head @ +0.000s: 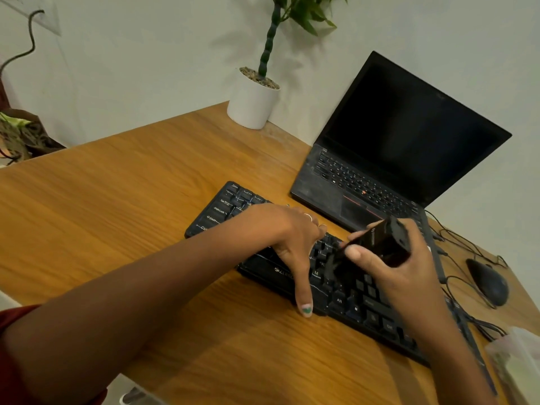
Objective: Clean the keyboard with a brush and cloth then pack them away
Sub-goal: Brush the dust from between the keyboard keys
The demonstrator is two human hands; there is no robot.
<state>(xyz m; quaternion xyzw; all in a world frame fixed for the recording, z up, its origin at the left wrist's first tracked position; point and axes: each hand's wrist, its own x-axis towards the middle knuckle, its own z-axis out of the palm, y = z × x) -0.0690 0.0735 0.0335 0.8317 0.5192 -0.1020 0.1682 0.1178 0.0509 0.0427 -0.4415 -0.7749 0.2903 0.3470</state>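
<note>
Black keyboard [336, 290] lies diagonally on the wooden desk [117, 206], w/ its near edge twd the person. Left hand [287, 232] rests palm-down on the keys abt mid-board, fingers straight & spread, thumb reaching down over the front edge near the spacebar; grasping nothing, just pressing the board flat. Ring on one finger, green polish on the thumbnail. Right hand [391, 267] grips a black brush [377, 247] by its chunky handle, fingers & thumb wrapped round it; the handle tilts up to the right, the dark bristle end points down-left & meets the keys just right of the left hand, around the M key. Bristles are blurred, so exact contact is hard to tell. Behind the keyboard sits an open black laptop [394, 153], screen dark. White pot w/ a green plant [252, 103] stands at the desk's back edge by the wall. Black mouse [488, 280] is to the right w/ cables beside it. A pale, clear pouch [517, 358] sits at the lower-right corner; contents not clear. No cloth identifiable for sure.
</note>
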